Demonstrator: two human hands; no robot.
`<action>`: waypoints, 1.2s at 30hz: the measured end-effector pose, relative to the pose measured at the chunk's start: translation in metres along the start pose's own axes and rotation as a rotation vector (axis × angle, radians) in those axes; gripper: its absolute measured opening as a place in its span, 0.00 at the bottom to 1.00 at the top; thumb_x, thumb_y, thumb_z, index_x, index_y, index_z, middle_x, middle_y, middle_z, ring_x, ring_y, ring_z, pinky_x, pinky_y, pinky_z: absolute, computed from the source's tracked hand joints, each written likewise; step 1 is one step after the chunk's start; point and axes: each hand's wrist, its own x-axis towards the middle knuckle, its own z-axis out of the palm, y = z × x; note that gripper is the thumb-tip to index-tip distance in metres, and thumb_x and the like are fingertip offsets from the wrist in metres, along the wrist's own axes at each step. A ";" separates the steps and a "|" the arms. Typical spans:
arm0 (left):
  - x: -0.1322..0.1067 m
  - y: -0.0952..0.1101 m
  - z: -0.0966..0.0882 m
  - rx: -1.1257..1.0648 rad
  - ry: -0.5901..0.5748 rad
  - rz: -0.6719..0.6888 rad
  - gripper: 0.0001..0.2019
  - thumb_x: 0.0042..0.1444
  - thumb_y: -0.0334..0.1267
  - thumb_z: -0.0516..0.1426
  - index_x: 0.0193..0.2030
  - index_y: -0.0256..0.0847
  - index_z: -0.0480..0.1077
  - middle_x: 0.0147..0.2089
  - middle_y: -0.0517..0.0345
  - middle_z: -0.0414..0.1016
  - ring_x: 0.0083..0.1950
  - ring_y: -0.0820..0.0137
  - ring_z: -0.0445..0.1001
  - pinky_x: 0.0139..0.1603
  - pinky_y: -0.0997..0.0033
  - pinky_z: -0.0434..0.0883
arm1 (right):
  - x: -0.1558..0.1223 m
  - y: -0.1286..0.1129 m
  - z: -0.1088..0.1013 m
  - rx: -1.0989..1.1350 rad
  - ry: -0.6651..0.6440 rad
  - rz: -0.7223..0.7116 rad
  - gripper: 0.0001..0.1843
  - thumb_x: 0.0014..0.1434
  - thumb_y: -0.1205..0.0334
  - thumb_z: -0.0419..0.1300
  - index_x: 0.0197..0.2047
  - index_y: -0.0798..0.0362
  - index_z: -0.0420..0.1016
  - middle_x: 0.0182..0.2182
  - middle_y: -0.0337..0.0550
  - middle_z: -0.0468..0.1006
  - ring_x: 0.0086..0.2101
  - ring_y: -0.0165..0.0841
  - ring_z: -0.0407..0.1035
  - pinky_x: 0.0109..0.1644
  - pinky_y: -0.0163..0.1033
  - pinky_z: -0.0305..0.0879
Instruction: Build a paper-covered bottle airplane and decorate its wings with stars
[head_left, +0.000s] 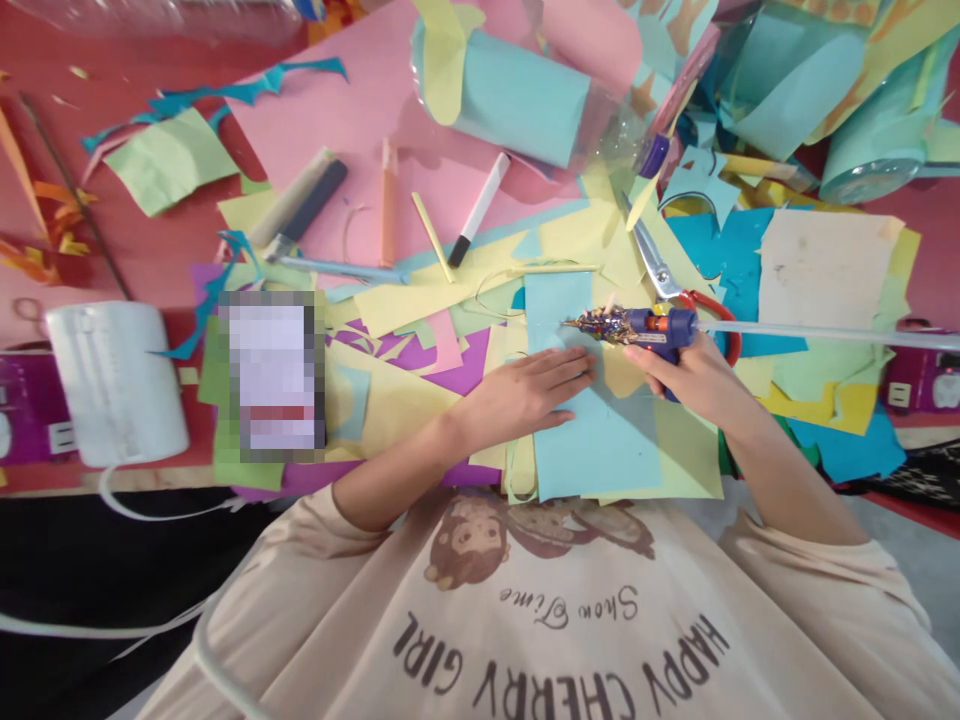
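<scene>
Glue gun (677, 326) in right hand (696, 372), over blue paper (596, 445).

Fairly bright, diffuse light fell over the tabletop (161, 260), with soft shading on the blue paper (592, 450) just left of my right grip (697, 375). Beyond it, the clear bottle (619, 140) glinted. Well left, coarse pixels blotted the phone (274, 375); toward the edges, my sleeves (832, 590) looked stretched.
</scene>
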 end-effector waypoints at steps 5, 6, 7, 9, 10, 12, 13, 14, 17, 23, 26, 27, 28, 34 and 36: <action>0.000 -0.001 0.001 0.014 0.014 0.001 0.21 0.67 0.43 0.51 0.62 0.32 0.66 0.65 0.51 0.68 0.66 0.62 0.67 0.65 0.61 0.69 | -0.002 0.006 -0.004 0.007 0.010 0.049 0.22 0.59 0.43 0.59 0.24 0.49 0.63 0.15 0.34 0.66 0.19 0.28 0.63 0.26 0.37 0.62; -0.001 -0.001 0.002 0.016 0.014 0.001 0.22 0.67 0.43 0.51 0.62 0.32 0.66 0.66 0.51 0.68 0.66 0.62 0.67 0.65 0.61 0.69 | -0.002 0.007 -0.004 0.005 0.008 0.044 0.22 0.59 0.43 0.59 0.24 0.49 0.63 0.15 0.34 0.66 0.19 0.28 0.63 0.26 0.37 0.62; -0.001 -0.001 0.002 0.018 0.013 0.002 0.22 0.67 0.43 0.51 0.62 0.32 0.66 0.66 0.50 0.67 0.66 0.62 0.67 0.65 0.62 0.69 | -0.002 0.007 -0.005 0.004 0.010 0.039 0.22 0.59 0.43 0.59 0.24 0.49 0.63 0.15 0.34 0.65 0.19 0.29 0.63 0.26 0.37 0.62; -0.002 0.000 0.003 0.020 0.009 0.000 0.22 0.67 0.43 0.51 0.62 0.32 0.66 0.66 0.50 0.67 0.67 0.62 0.67 0.66 0.62 0.68 | -0.002 0.008 -0.006 0.004 0.020 0.032 0.20 0.59 0.44 0.59 0.25 0.49 0.63 0.15 0.33 0.65 0.18 0.29 0.62 0.24 0.37 0.60; -0.002 0.000 0.003 0.021 0.004 -0.001 0.22 0.67 0.43 0.51 0.62 0.32 0.66 0.66 0.50 0.66 0.67 0.63 0.66 0.66 0.62 0.68 | -0.002 0.009 -0.007 0.007 0.024 0.027 0.20 0.59 0.44 0.59 0.25 0.49 0.64 0.15 0.33 0.65 0.18 0.28 0.62 0.24 0.37 0.60; -0.002 0.000 0.003 0.020 -0.006 -0.002 0.22 0.67 0.43 0.51 0.63 0.33 0.65 0.67 0.50 0.66 0.67 0.63 0.66 0.66 0.62 0.68 | -0.003 0.009 -0.007 0.006 0.031 0.018 0.19 0.59 0.45 0.59 0.26 0.49 0.64 0.15 0.33 0.66 0.18 0.28 0.62 0.23 0.36 0.59; -0.002 0.000 0.003 0.019 -0.005 -0.003 0.22 0.68 0.43 0.50 0.63 0.33 0.65 0.67 0.50 0.66 0.68 0.63 0.65 0.66 0.62 0.68 | -0.004 0.009 -0.008 0.002 0.032 0.014 0.19 0.60 0.45 0.59 0.26 0.49 0.64 0.15 0.33 0.66 0.18 0.28 0.62 0.23 0.36 0.59; -0.002 0.000 0.003 0.017 -0.001 -0.001 0.22 0.68 0.43 0.50 0.63 0.33 0.65 0.67 0.49 0.66 0.68 0.63 0.65 0.66 0.62 0.68 | -0.004 0.009 -0.008 0.001 0.031 0.012 0.19 0.60 0.46 0.59 0.25 0.49 0.64 0.15 0.33 0.66 0.18 0.28 0.62 0.23 0.36 0.59; -0.002 -0.001 0.003 0.000 0.001 -0.003 0.22 0.68 0.43 0.50 0.63 0.32 0.65 0.66 0.48 0.66 0.68 0.62 0.65 0.67 0.61 0.68 | -0.006 0.010 -0.009 0.010 0.036 0.034 0.18 0.59 0.46 0.60 0.26 0.49 0.65 0.14 0.32 0.66 0.18 0.28 0.62 0.23 0.35 0.60; -0.002 -0.001 0.003 -0.049 -0.036 -0.029 0.22 0.68 0.43 0.50 0.64 0.34 0.64 0.67 0.47 0.65 0.69 0.63 0.62 0.69 0.60 0.65 | -0.009 0.011 -0.012 -0.026 0.043 0.044 0.22 0.60 0.46 0.59 0.22 0.50 0.63 0.14 0.34 0.66 0.17 0.27 0.62 0.24 0.35 0.61; -0.002 -0.001 0.003 -0.052 -0.055 -0.034 0.22 0.68 0.43 0.50 0.65 0.35 0.63 0.67 0.47 0.64 0.70 0.63 0.62 0.69 0.61 0.65 | -0.010 0.011 -0.014 -0.034 0.051 0.053 0.22 0.59 0.46 0.59 0.21 0.50 0.63 0.13 0.34 0.67 0.17 0.27 0.62 0.24 0.35 0.61; -0.002 -0.001 0.002 -0.049 -0.062 -0.036 0.22 0.68 0.43 0.50 0.65 0.35 0.63 0.68 0.48 0.64 0.70 0.64 0.62 0.69 0.61 0.64 | -0.010 0.011 -0.015 -0.031 0.053 0.056 0.22 0.59 0.47 0.59 0.21 0.50 0.63 0.13 0.34 0.67 0.17 0.27 0.63 0.25 0.35 0.61; -0.002 -0.001 0.002 -0.047 -0.066 -0.038 0.22 0.68 0.43 0.49 0.65 0.35 0.63 0.68 0.48 0.64 0.70 0.64 0.62 0.69 0.61 0.64 | -0.010 0.012 -0.016 -0.028 0.055 0.061 0.21 0.59 0.47 0.59 0.21 0.50 0.63 0.13 0.34 0.67 0.17 0.27 0.63 0.25 0.35 0.62; -0.003 -0.001 0.002 -0.027 -0.047 -0.020 0.22 0.68 0.44 0.49 0.64 0.34 0.63 0.67 0.47 0.64 0.69 0.64 0.63 0.69 0.61 0.64 | -0.012 0.015 -0.019 0.016 0.072 0.094 0.21 0.58 0.46 0.60 0.22 0.51 0.63 0.13 0.33 0.66 0.17 0.26 0.62 0.24 0.34 0.60; -0.003 -0.002 0.003 -0.009 -0.025 -0.007 0.22 0.68 0.43 0.49 0.64 0.33 0.64 0.67 0.47 0.65 0.69 0.63 0.64 0.68 0.61 0.65 | -0.013 0.015 -0.019 0.007 0.068 0.096 0.23 0.58 0.46 0.60 0.20 0.51 0.62 0.12 0.33 0.66 0.16 0.26 0.61 0.24 0.34 0.60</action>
